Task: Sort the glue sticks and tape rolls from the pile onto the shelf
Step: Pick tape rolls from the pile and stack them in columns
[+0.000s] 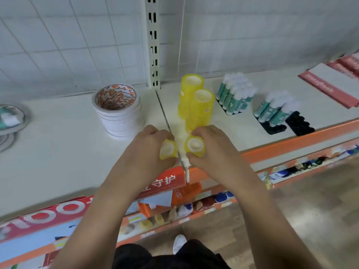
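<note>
Our left hand point(144, 152) grips one small translucent yellow tape roll point(168, 149), our right hand point(212, 150) a second yellow roll point(195, 145), both at the white shelf point(58, 152) front beside the tall yellow roll stacks point(202, 109), which we judge groups like with like.

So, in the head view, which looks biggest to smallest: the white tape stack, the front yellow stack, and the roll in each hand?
1. white tape stack
2. front yellow stack, which is narrower
3. right-hand roll and left-hand roll: they look alike, so I do not rank them; the left one is partly hidden.
</note>
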Motion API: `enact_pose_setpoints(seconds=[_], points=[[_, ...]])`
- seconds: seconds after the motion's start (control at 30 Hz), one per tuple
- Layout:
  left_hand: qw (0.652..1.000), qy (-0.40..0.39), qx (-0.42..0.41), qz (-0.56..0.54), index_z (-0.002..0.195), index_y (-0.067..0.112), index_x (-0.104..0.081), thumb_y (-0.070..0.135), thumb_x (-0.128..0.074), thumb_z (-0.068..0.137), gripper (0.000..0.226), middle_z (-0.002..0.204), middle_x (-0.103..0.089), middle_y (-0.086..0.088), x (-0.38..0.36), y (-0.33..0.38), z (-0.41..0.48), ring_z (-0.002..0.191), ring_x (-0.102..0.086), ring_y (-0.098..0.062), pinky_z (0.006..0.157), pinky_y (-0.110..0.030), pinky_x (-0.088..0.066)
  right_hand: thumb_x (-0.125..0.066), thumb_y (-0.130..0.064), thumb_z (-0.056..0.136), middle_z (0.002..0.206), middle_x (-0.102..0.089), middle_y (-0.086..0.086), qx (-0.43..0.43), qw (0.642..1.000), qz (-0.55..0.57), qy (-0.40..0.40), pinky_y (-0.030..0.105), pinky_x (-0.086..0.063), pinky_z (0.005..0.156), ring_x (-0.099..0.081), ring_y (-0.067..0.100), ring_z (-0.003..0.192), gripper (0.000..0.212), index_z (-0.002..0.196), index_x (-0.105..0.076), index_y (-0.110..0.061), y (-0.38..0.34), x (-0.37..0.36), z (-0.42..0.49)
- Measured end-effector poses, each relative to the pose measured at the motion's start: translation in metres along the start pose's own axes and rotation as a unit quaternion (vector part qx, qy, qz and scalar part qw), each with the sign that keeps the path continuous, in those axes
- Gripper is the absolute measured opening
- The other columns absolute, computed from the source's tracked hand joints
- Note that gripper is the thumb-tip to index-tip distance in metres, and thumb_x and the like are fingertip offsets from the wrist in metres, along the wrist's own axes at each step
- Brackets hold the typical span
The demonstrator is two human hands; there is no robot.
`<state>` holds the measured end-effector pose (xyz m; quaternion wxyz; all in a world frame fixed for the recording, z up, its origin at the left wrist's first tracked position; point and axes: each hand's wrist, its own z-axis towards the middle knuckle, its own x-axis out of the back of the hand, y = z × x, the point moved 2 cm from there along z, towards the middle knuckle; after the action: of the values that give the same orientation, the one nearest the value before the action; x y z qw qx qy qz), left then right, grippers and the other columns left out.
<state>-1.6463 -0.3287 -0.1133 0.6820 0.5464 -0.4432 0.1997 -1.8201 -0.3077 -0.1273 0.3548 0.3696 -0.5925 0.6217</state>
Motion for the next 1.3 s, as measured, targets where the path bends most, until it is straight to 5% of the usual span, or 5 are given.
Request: enact_pose_setpoints(seconds=[0.27,0.57,0.8,1.2,1.3], points=[[0.998,0.047,0.033,0.014,0.120,0.016,-0.061,0.034,-0.082,0.073,0.055,0.115,-0.054,-0.002,-0.008,0.012,0.007,0.101,-0.057,-0.023,0.088,-0.036,-0.048,-0.081,-0.034,0.077,0.093,-0.046,-0.005,-0.002,0.999,0.032,0.041,0.029,-0.031,0.067,-0.047,0.018,0.090,0.050,0.097,-0.038,-0.022,0.016,-0.002,0.005],[0.999,0.043,0.030,0.000,0.124,0.014,-0.058,0.036,-0.082,0.072,0.061,0.114,-0.055,-0.004,-0.027,0.032,0.021,0.098,-0.057,-0.021,0.082,-0.028,-0.046,-0.083,-0.043,0.070,0.103,-0.050,-0.002,-0.012,0.998,0.062,0.002,0.032,-0.042,0.075,-0.051,0.020,0.101,0.051,0.100,-0.049,-0.019,0.035,0.010,0.000],[0.997,0.061,0.041,-0.030,0.121,0.012,-0.058,0.042,-0.083,0.069,0.065,0.112,-0.058,-0.002,-0.047,0.042,0.032,0.098,-0.057,-0.018,0.081,-0.024,-0.044,-0.075,-0.042,0.080,0.105,-0.054,-0.005,-0.002,1.000,0.023,-0.004,0.030,-0.038,0.076,-0.049,0.018,0.101,0.040,0.104,-0.055,-0.018,0.050,0.020,-0.006],[0.997,0.033,0.054,-0.033,0.123,0.019,-0.059,0.042,-0.086,0.063,0.069,0.106,-0.057,0.006,-0.042,0.030,0.024,0.082,-0.054,-0.004,0.065,-0.008,-0.039,-0.080,-0.041,0.077,0.110,-0.057,-0.006,0.005,0.998,0.049,-0.048,0.023,-0.038,0.074,-0.051,0.007,0.094,0.051,0.119,-0.062,-0.019,0.061,0.029,0.002],[0.997,0.014,0.070,0.009,0.109,0.018,-0.067,0.039,-0.084,0.068,0.050,0.098,-0.059,0.004,-0.039,0.024,0.023,0.081,-0.056,-0.011,0.071,-0.024,-0.047,-0.080,-0.043,0.075,0.111,-0.055,-0.006,0.009,0.997,0.051,-0.057,0.024,-0.038,0.074,-0.052,0.007,0.094,0.057,0.123,-0.060,-0.020,0.060,0.027,0.004]])
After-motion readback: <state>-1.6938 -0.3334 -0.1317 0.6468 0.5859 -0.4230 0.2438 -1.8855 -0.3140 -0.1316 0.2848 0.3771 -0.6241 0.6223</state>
